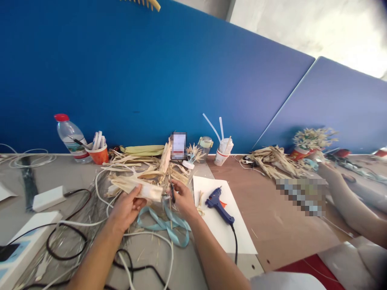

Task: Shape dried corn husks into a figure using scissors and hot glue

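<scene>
My left hand [127, 207] is closed on a bundle of pale dried husk strips [137, 187] held over the desk. My right hand [182, 199] is closed on a small black-handled tool [172, 192], likely scissors, close to the bundle's right end. A light blue ribbon [169, 227] lies curled under both hands. More dried husks [142, 165] are heaped just behind the hands. A blue glue gun [219, 205] lies on a white sheet [229, 229] to the right of my right hand.
A water bottle [71, 139], an orange cup of sticks [98, 152], a jar [204, 147] and a paper cup with glue sticks [223, 152] stand along the blue partition. Cables [78, 237] and a power strip [21, 245] lie left. Another person's arm [347, 205] reaches in at right.
</scene>
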Demonstrator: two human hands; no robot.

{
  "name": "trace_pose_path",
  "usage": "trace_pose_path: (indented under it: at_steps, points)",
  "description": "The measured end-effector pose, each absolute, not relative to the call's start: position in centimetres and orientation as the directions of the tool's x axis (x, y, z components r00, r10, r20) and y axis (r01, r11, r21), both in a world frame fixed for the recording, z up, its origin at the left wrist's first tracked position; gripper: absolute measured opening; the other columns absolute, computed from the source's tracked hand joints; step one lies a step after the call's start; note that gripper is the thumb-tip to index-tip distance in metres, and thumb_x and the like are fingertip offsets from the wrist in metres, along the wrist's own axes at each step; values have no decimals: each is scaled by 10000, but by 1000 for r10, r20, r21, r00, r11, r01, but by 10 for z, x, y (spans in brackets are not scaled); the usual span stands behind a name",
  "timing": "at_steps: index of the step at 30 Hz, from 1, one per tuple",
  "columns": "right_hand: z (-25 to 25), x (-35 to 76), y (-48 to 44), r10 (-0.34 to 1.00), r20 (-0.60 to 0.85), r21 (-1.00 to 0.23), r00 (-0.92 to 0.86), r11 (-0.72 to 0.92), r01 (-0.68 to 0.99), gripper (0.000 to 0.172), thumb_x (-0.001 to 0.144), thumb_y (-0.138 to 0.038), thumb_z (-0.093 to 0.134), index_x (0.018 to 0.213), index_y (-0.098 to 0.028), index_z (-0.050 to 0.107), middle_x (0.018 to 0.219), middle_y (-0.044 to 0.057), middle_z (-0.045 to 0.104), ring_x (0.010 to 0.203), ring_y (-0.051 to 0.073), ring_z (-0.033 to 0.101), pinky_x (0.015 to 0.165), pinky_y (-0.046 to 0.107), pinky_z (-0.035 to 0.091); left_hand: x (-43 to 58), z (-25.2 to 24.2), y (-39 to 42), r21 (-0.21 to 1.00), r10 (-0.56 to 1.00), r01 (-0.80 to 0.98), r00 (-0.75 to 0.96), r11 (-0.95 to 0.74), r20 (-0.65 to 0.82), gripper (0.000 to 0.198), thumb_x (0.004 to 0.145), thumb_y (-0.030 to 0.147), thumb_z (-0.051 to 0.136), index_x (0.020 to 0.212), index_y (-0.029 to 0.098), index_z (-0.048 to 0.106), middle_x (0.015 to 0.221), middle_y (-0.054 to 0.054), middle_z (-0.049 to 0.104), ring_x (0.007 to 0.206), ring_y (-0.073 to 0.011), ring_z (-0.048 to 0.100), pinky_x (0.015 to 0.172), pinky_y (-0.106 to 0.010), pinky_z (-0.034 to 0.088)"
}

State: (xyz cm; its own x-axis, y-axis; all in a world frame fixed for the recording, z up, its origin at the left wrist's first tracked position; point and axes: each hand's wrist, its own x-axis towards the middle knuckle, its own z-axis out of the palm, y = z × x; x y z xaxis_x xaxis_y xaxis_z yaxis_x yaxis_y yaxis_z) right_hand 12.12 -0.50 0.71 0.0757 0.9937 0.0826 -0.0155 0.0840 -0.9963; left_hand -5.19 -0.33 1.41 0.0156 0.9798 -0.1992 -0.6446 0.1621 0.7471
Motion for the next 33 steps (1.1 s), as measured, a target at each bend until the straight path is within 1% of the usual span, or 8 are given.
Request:
trace_pose_path:
  at_steps: [3, 6, 9, 13, 16, 25, 30, 33]
  points:
    - [9, 117, -8, 997, 48, -971, -59, 32, -236, 357, 639, -239, 631, 992, -192, 600, 700, -9, 615, 622, 120, 530, 569, 228, 413, -48, 11, -6, 836, 974, -501, 82, 225, -213, 277, 608, 276, 763, 704, 140, 542, 448, 88, 427, 335, -19, 294, 347, -152, 229]
    - [9, 116, -11, 986, 32, -987, -163, 6, -161, 383, 550, -152, 689, 923, -197, 613, 672, -36, 594, 630, 113, 526, 585, 220, 420, -45, 9, -8, 883, 959, -378, 151, 280, -239, 307, 590, 320, 769, 724, 115, 584, 501, 27, 531, 378, -45, 387, 361, -163, 245]
    - [7, 116, -13, 973, 1, -991, -229, -29, -128, 337, 551, -129, 673, 877, -198, 621, 604, -61, 557, 560, 96, 497, 538, 207, 399, -43, 10, -10, 890, 951, -341, 173, 304, -258, 324, 574, 338, 775, 715, 112, 590, 507, 8, 548, 401, -70, 438, 369, -174, 256]
    - [6, 113, -11, 993, 80, -978, -92, 61, -199, 314, 575, -129, 642, 880, -195, 607, 599, -66, 542, 548, 89, 485, 530, 200, 394, -43, 12, -10, 850, 950, -439, 234, 291, -205, 281, 620, 316, 754, 730, 129, 575, 410, 100, 370, 338, -13, 256, 364, -153, 221]
    - [8, 111, -11, 989, 138, -962, 44, 145, -231, 308, 579, -120, 622, 879, -185, 599, 612, -60, 540, 563, 87, 480, 533, 193, 391, -42, 11, -10, 823, 938, -481, 306, 302, -166, 244, 651, 259, 736, 792, 131, 583, 417, 120, 325, 339, 0, 194, 365, -142, 216]
    - [12, 106, -12, 998, 12, -871, 61, 41, -489, 339, 535, -129, 693, 847, -197, 578, 597, -68, 574, 498, 68, 475, 496, 184, 380, -37, 11, -10, 826, 962, -503, 214, 255, -167, 229, 653, 256, 735, 746, 133, 567, 422, 110, 362, 322, 12, 213, 356, -132, 220]
    - [8, 108, -8, 998, 0, -861, 59, 30, -507, 323, 538, -157, 711, 831, -203, 581, 555, -78, 554, 461, 64, 449, 460, 179, 344, -40, 9, -8, 827, 965, -497, 129, 261, -227, 290, 605, 295, 765, 756, 142, 571, 417, 107, 389, 309, 6, 252, 338, -127, 230]
    - [7, 114, -5, 995, 15, -859, 94, 61, -508, 300, 575, -205, 701, 845, -208, 570, 569, -65, 574, 496, 85, 487, 476, 191, 353, -42, 10, -8, 836, 955, -462, 122, 295, -270, 325, 567, 295, 782, 770, 156, 570, 464, 81, 482, 332, -22, 362, 345, -138, 284]
